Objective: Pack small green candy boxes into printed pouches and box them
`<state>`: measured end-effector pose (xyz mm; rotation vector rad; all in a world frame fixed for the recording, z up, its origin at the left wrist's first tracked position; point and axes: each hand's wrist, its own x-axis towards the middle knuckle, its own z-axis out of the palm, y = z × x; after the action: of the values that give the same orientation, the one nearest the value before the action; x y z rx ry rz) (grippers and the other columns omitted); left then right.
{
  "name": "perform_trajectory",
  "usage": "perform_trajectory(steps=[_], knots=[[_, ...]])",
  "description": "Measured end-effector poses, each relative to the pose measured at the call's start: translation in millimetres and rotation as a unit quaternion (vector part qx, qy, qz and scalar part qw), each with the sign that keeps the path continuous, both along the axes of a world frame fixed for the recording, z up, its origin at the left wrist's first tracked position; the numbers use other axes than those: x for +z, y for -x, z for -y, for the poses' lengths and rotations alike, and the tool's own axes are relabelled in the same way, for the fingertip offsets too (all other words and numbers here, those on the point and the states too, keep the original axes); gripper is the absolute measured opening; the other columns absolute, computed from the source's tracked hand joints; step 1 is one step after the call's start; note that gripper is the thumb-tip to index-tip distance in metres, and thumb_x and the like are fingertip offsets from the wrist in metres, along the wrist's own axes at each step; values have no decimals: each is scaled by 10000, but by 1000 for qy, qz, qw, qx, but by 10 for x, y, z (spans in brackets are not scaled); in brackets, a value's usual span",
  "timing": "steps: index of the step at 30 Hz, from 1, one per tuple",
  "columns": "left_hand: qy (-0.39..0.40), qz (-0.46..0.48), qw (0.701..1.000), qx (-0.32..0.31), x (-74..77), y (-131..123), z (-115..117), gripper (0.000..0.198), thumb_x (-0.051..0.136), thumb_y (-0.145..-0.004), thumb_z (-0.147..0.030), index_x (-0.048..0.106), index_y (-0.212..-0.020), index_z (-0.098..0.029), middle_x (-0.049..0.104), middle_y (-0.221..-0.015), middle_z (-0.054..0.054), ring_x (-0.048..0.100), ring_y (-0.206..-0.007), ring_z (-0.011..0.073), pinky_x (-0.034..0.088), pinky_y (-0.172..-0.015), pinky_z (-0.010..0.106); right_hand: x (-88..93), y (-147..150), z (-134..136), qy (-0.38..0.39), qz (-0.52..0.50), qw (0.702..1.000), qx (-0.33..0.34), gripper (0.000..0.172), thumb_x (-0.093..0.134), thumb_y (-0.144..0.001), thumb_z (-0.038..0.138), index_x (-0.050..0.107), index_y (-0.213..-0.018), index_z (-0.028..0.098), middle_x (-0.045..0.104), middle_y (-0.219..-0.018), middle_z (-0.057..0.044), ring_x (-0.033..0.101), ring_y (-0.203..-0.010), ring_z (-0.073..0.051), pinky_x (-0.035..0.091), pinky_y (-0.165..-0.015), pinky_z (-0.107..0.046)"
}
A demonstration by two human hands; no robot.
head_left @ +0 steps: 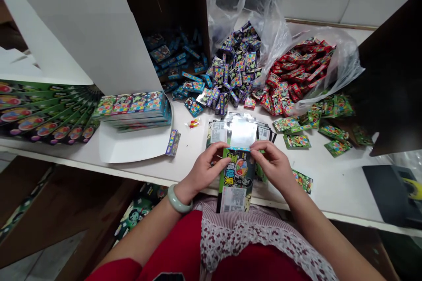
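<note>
My left hand (211,167) and my right hand (273,164) pinch the top corners of a dark printed candy package (235,178) at the table's front edge. Colourful candy pictures cover its face, with a pale label lower down. A narrow blue strip (240,149) shows along its top, between my fingertips; whether it is a small box inside the package is unclear. Just beyond it lies a shiny clear-and-silver sleeve (243,131). Flat dark cards with white labels (217,131) spread under and around this sleeve. A green packet (302,181) lies beside my right forearm.
Small purple boxes (235,70), red boxes (296,77) in a clear bag, blue boxes (189,88) and green packets (332,109) are heaped behind. At left, a white tray (132,145) holds stacked boxes near fanned green cards (42,116). A black object (389,193) stands right.
</note>
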<state>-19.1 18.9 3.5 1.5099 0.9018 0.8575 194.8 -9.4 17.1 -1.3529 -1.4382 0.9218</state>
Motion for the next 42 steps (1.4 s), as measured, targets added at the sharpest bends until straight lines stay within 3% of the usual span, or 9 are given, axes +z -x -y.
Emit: perform_trajectory(steps=[3, 9, 12, 15, 18, 21, 29, 37, 42], knots=[[-8, -1, 1000, 19, 0, -37, 39, 193, 605, -875, -233, 574, -1063, -204, 608, -961, 35, 596, -814, 135, 507, -710, 244, 25, -24, 23, 23, -2, 999, 25, 132, 581, -890, 296, 591, -786, 216, 609, -831, -29, 591, -764, -152, 481, -645, -279], [-55, 42, 995, 69, 48, -82, -52, 115, 590, -891, -244, 612, -995, -199, 627, -968, 45, 612, -874, 150, 513, -770, 272, 72, 0, -112, 15, -10, 1000, -3, 143, 619, -848, 296, 605, -733, 212, 602, -917, -51, 588, -857, -169, 478, -657, -281], [-72, 67, 988, 120, 78, -131, -122, 77, 593, -892, -222, 622, -831, -184, 658, -942, 46, 618, -937, 159, 500, -852, 295, 95, 31, -215, 54, -87, 995, -5, 120, 658, -803, 301, 599, -888, 241, 599, -832, -12, 587, -754, -151, 481, -617, -277], [-28, 115, 982, 146, 85, -155, -138, 105, 623, -869, -192, 610, -972, -207, 687, -906, 25, 649, -861, 138, 523, -789, 273, 136, 28, -243, 54, -82, 995, 24, 174, 662, -796, 289, 619, -960, 250, 593, -841, -12, 587, -766, -152, 482, -610, -279], [-46, 110, 985, 128, 111, -133, -129, 194, 632, -863, -193, 622, -1055, -220, 691, -914, 29, 651, -849, 133, 526, -769, 267, 201, 7, -221, 28, -31, 997, 68, 64, 661, -806, 281, 639, -811, 221, 594, -905, -38, 586, -855, -165, 488, -663, -294], [-87, 74, 989, 99, 184, -104, -147, 63, 678, -828, -231, 686, -874, -189, 671, -873, 40, 633, -843, 145, 521, -754, 270, 269, 19, -222, 46, -25, 996, 73, 106, 678, -793, 289, 608, -791, 208, 598, -874, -28, 586, -790, -148, 485, -653, -293], [-19, 22, 993, 112, 378, -150, -285, 114, 656, -799, -233, 614, -716, -166, 586, -658, -10, 516, -600, 100, 436, -534, 221, 412, 108, -349, 113, -1, 991, 70, 170, 647, -800, 333, 587, -721, 194, 587, -639, 17, 519, -552, -103, 419, -516, -259], [-103, 15, 995, -12, 394, 1, -302, 136, 580, -892, -210, 640, -775, -176, 635, -836, 45, 595, -808, 148, 487, -748, 307, 416, -52, -254, -3, 58, 988, 145, 113, 649, -843, 301, 649, -770, 215, 635, -853, -42, 609, -809, -164, 499, -657, -297], [-123, 12, 991, -42, 298, 27, -222, 73, 625, -868, -177, 655, -934, -191, 640, -951, 51, 609, -922, 155, 506, -815, 303, 229, -47, -72, -58, 82, 992, 73, 25, 634, -853, 222, 644, -859, 243, 623, -902, -35, 604, -887, -181, 504, -782, -358]])
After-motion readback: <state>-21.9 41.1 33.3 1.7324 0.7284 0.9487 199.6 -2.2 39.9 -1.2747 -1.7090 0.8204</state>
